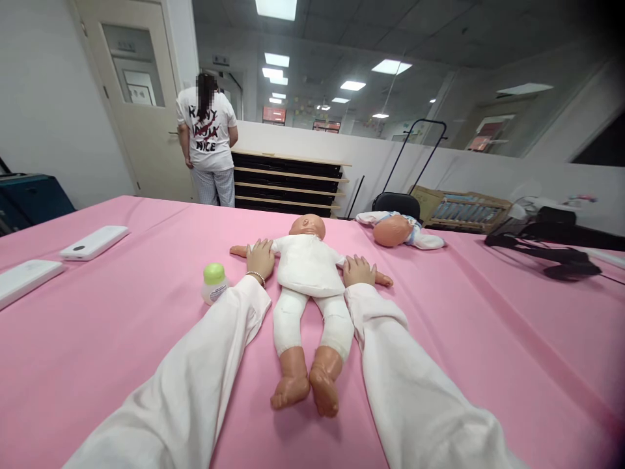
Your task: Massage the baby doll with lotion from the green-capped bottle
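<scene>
A baby doll (pixel 312 264) with a white cloth body lies on its back on a pink-covered table (pixel 166 352), its bare feet towards me. My left hand (pixel 262 259) is closed over the doll's arm on the left, whose small hand sticks out past my fingers. Over on the other side, my right hand (pixel 359 270) grips the doll's other arm in the same way. The undersides of both hands are hidden. Beside my left wrist stands a small bottle (pixel 214 286) with a green cap.
Two white devices (pixel 95 243) lie at the left. A second doll (pixel 393 230) in light clothes lies at the table's far edge. Black straps (pixel 547 251) with a cable are at the right. Beyond the table, a person (pixel 208 140) stands facing a door (pixel 131 98).
</scene>
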`<state>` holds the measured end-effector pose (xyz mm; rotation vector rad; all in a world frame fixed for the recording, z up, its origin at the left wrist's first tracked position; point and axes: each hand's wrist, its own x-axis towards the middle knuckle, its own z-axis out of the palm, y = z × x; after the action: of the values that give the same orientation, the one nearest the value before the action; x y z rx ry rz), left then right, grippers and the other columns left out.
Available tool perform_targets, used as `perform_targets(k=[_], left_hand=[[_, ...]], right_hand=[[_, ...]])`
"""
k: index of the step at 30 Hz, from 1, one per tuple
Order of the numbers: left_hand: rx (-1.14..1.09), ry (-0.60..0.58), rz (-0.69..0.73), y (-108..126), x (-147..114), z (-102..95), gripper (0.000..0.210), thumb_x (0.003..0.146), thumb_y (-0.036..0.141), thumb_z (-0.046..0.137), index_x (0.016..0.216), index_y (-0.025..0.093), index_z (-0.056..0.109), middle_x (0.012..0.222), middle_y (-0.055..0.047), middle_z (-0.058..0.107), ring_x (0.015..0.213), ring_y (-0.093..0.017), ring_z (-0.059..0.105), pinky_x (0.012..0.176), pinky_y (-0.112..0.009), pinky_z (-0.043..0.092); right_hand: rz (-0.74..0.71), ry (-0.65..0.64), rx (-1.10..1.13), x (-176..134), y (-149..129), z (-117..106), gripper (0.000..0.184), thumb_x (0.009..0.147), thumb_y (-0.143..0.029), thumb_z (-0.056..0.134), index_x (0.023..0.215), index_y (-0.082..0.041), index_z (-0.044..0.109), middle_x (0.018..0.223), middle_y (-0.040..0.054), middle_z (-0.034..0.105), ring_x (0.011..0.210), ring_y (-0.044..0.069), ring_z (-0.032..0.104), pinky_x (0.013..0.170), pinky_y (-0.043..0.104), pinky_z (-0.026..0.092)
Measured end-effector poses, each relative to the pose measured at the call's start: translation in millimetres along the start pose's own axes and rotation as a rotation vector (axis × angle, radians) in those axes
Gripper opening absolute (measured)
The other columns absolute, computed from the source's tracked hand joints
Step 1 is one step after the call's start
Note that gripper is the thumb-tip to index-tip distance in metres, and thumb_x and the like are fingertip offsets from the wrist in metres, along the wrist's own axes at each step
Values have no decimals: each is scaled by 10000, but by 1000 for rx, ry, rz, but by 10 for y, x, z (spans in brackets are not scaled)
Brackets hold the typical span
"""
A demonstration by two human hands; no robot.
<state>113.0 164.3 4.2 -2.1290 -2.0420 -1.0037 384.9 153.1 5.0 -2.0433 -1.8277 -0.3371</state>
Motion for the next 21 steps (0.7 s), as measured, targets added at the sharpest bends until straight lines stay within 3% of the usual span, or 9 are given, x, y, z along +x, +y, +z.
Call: perform_targets(k=[7, 12, 15, 21], left_hand=[[-32, 113, -198, -47, -1, -4, 368, 823, 184, 368, 1125, 215, 575, 1285, -41, 518, 1305, -222, 313, 1095, -488, 181], [-66, 164, -331, -57, 1, -24, 409, 783, 166, 397, 1169, 119, 524, 1274, -109, 513, 1294, -245, 318, 1085, -469, 213], [-76, 231, -304, -44, 5, -39, 429, 759, 142, 405, 1171, 90, 511, 1233, -117, 533, 1247, -240, 371, 1067, -388, 264], [-143, 311, -163, 13, -6, -72, 364, 790, 136, 374, 1115, 128, 538, 1162, -85, 563, 1119, -220, 462, 1010, -334, 331]], right_hand=[[173, 141, -18, -36, 20, -29, 346, 864, -240, 361, 1101, -141, 594, 1225, 123, 503, 1155, 256, 411, 1020, 504, 211], [168, 198, 99, -4, 48, -14, 374, 810, -167, 371, 1103, -116, 597, 1246, 114, 485, 1149, 241, 411, 1016, 405, 267], [95, 250, 176, -6, 22, -53, 385, 783, -126, 364, 1083, -126, 604, 1226, 87, 504, 1139, 216, 419, 998, 332, 300], [-47, 198, 290, -12, -34, -120, 364, 754, -93, 327, 987, -97, 607, 1042, 106, 577, 1008, 186, 499, 946, 280, 367]])
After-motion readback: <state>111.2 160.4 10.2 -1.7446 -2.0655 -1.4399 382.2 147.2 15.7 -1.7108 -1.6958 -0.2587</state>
